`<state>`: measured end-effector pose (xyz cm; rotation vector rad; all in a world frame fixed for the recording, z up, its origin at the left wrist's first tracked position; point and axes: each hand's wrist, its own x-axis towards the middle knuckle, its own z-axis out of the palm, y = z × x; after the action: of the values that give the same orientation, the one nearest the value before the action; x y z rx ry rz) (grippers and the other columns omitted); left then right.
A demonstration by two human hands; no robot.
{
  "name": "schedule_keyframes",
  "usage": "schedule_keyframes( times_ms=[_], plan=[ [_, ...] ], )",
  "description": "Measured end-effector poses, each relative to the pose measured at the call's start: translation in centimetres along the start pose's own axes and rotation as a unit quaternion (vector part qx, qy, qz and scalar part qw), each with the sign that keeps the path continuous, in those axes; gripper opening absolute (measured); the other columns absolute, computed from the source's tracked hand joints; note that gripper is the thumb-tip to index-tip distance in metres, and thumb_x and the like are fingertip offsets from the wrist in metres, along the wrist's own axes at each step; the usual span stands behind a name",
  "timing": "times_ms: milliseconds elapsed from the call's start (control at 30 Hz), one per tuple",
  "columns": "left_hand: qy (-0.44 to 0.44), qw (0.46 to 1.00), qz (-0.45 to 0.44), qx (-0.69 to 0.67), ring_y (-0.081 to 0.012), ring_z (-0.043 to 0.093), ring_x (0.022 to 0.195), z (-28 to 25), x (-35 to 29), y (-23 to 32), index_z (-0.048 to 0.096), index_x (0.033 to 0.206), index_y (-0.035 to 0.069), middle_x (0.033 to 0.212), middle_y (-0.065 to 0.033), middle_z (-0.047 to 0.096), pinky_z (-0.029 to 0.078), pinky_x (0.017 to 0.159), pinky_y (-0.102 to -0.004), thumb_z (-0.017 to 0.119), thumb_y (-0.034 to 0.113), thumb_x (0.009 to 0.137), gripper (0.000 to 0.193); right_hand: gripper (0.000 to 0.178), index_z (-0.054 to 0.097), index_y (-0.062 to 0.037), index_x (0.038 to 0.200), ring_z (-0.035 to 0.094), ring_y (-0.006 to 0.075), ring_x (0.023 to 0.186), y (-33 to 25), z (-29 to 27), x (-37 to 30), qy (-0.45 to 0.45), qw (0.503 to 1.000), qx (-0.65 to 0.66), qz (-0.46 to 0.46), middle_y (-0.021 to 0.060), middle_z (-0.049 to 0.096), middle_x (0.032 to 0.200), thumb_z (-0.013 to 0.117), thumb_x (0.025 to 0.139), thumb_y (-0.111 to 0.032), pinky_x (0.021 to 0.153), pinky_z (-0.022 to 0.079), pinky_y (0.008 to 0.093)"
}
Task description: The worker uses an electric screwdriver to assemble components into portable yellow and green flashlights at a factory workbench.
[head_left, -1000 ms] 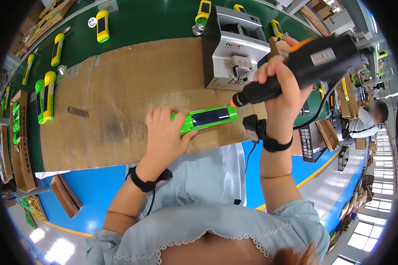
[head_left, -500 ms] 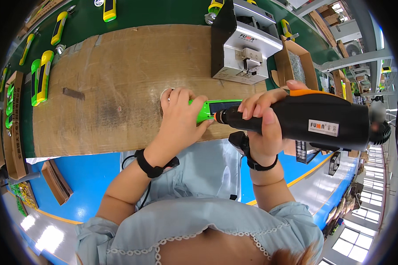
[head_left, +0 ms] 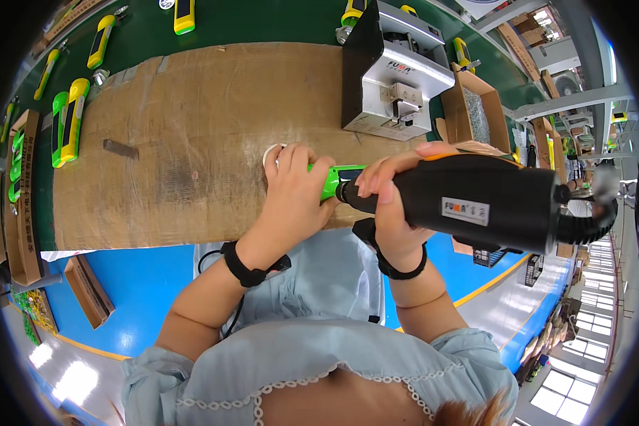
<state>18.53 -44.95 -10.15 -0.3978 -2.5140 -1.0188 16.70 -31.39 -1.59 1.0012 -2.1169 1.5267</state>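
Note:
A green handheld device (head_left: 329, 183) with a dark panel lies on the cardboard sheet (head_left: 170, 142), near its front edge. My left hand (head_left: 297, 188) is closed over the device's left part, and a white round end (head_left: 270, 160) shows beyond the fingers. My right hand (head_left: 399, 206) grips a black electric screwdriver (head_left: 508, 186) with an orange strip on top. The tool lies nearly level, its nose pointing left at the device beside my left fingertips. Its tip and the contact point are hidden.
A silver and black screw feeder (head_left: 397, 82) stands at the back right. Beside it is an open carton (head_left: 495, 128) with small shiny parts. Yellow and green devices (head_left: 74, 121) lie along the left and back of the green table. A small dark strip (head_left: 121, 148) rests on the cardboard.
The screwdriver and my right hand have shifted left, its nose now closer to my left hand. My left hand still holds the green device, moved slightly right.

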Motion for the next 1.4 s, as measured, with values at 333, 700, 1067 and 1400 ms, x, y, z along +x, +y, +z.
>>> schedule_keyframes(
  times_ms=[333,700,1067,1400],
  plan=[
    [0.003,1.000,-0.015,0.026,-0.0313,0.042,0.111,0.1,-0.2,0.7,0.054,0.101,0.008,0.102,-0.0119,0.047,0.021,0.099,-0.0596,0.078,0.016,0.059,0.049,0.046,0.029,-0.0015,0.119,0.055,0.0176,0.063,-0.2,-0.4,0.0,-0.027,0.999,-0.007,0.020,0.0082,0.053,0.073,0.055,0.081,0.003,0.064,0.049,0.0315],
    [-0.066,0.997,-0.025,0.025,-0.0350,0.039,0.113,-0.7,-0.7,1.2,0.053,0.110,0.007,0.107,-0.0140,0.044,0.019,0.102,-0.0576,0.077,0.015,0.065,0.051,0.040,0.041,0.0093,0.117,0.057,0.0117,0.059,3.0,-5.3,7.4,0.337,0.939,0.036,-0.053,0.0067,0.059,0.067,0.054,0.079,0.004,0.070,0.049,0.0284],
    [-0.084,0.995,-0.047,0.033,-0.0376,0.036,0.116,-1.7,-0.9,1.7,0.049,0.116,0.007,0.111,-0.0157,0.042,0.017,0.102,-0.0619,0.070,0.003,0.065,0.055,0.039,0.045,0.0066,0.112,0.055,0.0174,0.051,2.8,-5.0,8.5,0.248,0.963,0.058,0.085,0.0096,0.055,0.063,0.055,0.074,0.005,0.054,0.047,0.0300],
    [-0.085,0.995,-0.040,0.045,-0.0390,0.034,0.119,-1.5,-1.1,1.4,0.048,0.118,0.009,0.111,-0.0164,0.039,0.014,0.103,-0.0617,0.069,0.002,0.066,0.056,0.044,0.035,0.0083,0.120,0.056,0.0158,0.055,0.8,-2.9,5.6,0.285,0.950,0.128,0.005,0.0113,0.056,0.067,0.052,0.079,0.005,0.058,0.049,0.0275]
  ],
)
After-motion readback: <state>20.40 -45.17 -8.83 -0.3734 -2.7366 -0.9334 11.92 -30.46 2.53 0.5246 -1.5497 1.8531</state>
